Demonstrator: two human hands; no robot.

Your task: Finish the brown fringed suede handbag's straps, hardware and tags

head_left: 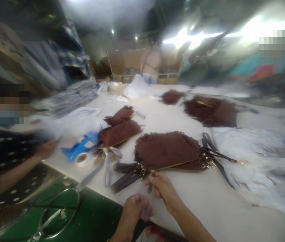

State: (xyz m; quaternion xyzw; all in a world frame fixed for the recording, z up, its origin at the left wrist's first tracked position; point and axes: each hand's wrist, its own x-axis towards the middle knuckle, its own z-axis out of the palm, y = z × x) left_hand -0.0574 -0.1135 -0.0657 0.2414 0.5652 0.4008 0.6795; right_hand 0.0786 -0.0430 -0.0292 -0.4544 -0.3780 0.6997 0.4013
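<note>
A brown fringed suede bag (166, 149) lies flat on the white table (208, 198) in front of me, with dark straps and gold clasps at both ends. My right hand (161, 188) is closed in a pinch on a small dark strap piece at the bag's near left corner, by the clasp (141, 169). My left hand (134, 206) sits just below it at the table edge, fingers curled round a thin grey strip. The picture is blurred by motion.
Several more brown fringed bags (119, 129) (211, 111) lie further back. A tape roll (82, 159) and a blue packet (80, 148) sit at the left, where another person's arm (18, 168) rests. White wrapping (258, 161) is piled on the right. A person stands at the back.
</note>
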